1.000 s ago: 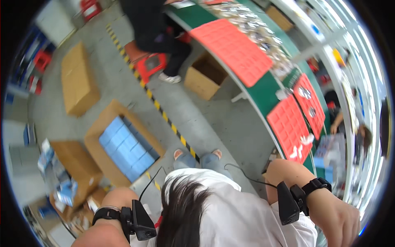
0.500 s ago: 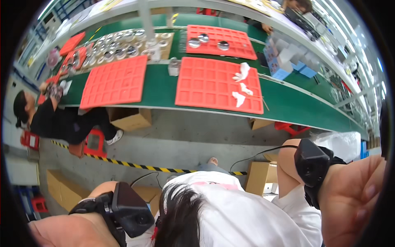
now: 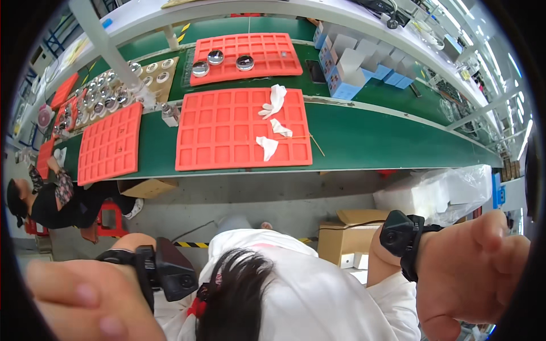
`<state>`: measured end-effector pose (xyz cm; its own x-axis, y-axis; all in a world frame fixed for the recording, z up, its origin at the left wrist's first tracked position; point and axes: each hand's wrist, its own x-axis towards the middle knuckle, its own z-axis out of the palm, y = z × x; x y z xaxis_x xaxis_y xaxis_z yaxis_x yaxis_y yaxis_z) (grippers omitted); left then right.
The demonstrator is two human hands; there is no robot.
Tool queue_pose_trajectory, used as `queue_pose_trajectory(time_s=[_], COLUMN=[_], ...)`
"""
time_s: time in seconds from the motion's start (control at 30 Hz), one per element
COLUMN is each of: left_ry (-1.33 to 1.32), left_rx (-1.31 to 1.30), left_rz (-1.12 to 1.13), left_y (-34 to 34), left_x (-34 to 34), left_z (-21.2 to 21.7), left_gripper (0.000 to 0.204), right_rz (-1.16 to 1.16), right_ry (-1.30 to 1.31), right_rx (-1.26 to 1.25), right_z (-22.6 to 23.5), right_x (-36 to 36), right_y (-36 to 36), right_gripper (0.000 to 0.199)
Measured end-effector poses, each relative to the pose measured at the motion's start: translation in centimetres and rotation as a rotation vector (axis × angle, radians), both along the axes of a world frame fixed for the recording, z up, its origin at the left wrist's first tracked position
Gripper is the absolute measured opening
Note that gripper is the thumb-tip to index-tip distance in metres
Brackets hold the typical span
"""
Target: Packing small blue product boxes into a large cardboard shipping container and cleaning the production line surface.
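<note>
My left hand (image 3: 91,295) is raised at the lower left, its fingers loosely bent and apart, with nothing seen in them; the picture's rim cuts part of it off. At the right rim my right hand (image 3: 469,273) is also raised, open, fingers apart and empty. Each wrist wears a black strapped camera, one on the left (image 3: 176,273) and one on the right (image 3: 398,233). Neither hand touches the bench. Beyond them lies a red compartment tray (image 3: 222,131) bearing a white glove (image 3: 275,101), two small white cloth-like pieces (image 3: 267,148) and thin tan sticks (image 3: 317,145).
On the green bench (image 3: 387,142) are another red tray (image 3: 111,142), a far tray (image 3: 261,45) with shiny round parts (image 3: 215,57), a small clear bottle (image 3: 169,115) and blue-white boxes (image 3: 346,82). A person (image 3: 62,199) sits at left. A cardboard box (image 3: 335,238) stands below.
The view has shifted, so the bench and trays appear farther left. My left hand shows more of its fingers; my right hand sits slightly lower and its fingers are more spread.
</note>
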<state>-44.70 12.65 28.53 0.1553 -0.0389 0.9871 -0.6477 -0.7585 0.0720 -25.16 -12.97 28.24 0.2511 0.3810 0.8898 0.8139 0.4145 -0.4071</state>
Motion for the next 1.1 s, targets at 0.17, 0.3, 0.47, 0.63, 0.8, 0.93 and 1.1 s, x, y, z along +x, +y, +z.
queue_pose_trajectory(time_s=[0.17, 0.3, 0.47, 0.63, 0.8, 0.93, 1.1], left_ry=[0.043, 0.755, 1.289, 1.405, 1.544, 1.408, 1.22], left_rx=[0.02, -0.463, -0.201, -0.04, 0.003, -0.372, -0.992], left_rz=[-0.081, 0.227, 0.145, 0.088, 0.122, 0.167, 0.137], left_y=[5.8, 8.1, 9.5, 7.8, 9.7, 12.2, 14.7], left_x=[6.1, 10.5, 17.9, 23.9, 25.9, 25.0, 28.4], left_z=[-1.4, -12.4, -30.6, -36.1, -38.4, -36.9, -37.1], left_gripper=[0.053, 0.037, 0.035, 0.038, 0.03, 0.021, 0.023], right_rz=[-0.304, -0.349, -0.488, -0.576, -0.513, -0.463, -0.372], right_ry=[0.12, 0.334, 0.143, -0.135, -0.057, 0.145, 0.121], right_rx=[-0.067, -0.412, -1.072, -1.156, -1.147, -1.193, -1.143], right_z=[-3.4, -12.1, -34.2, -38.7, -38.7, -37.7, -38.7], right_x=[4.3, 10.0, 17.3, 17.4, 18.8, 20.3, 21.1], right_y=[5.1, 11.8, 14.2, 15.9, 15.5, 15.4, 15.7], right_gripper=[0.023, 0.012, 0.023, 0.019, 0.019, 0.016, 0.014])
